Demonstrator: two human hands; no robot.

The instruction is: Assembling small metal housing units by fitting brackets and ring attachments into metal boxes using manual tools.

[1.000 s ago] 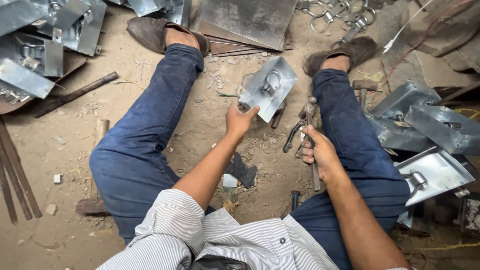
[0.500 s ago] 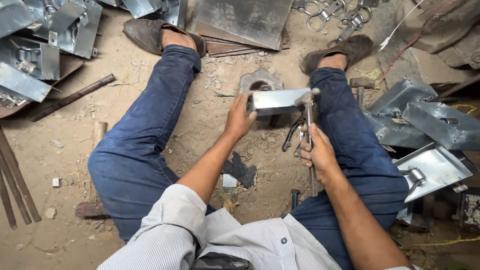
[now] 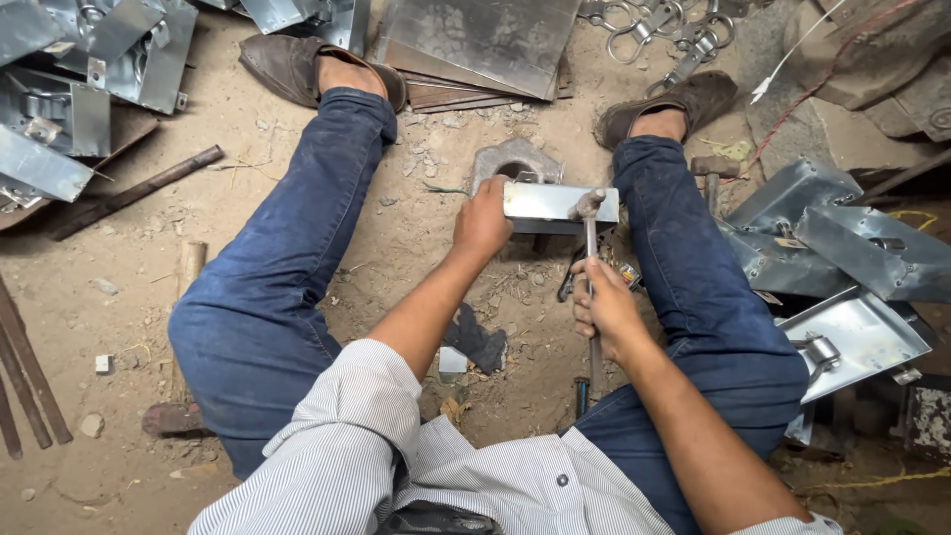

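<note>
**Hammer head on a folded steel piece**

The anvil block (image 3: 510,159) is mostly hidden behind the bent sheet-metal piece (image 3: 555,203). The left hand (image 3: 482,223) clamps that shiny piece at its left end, on the dirt between the legs. The right hand (image 3: 606,309) is clenched round the hammer (image 3: 590,213), whose head touches the piece's right end.

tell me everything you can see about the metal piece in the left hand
The metal piece is a flat, shiny grey sheet part, like galvanised steel, seen nearly edge-on as a long rectangle. It lies level between the knees, over a grey block with a round hole on the dirt. The left hand grips its left end; the hammer in the right hand meets its right end.
</note>
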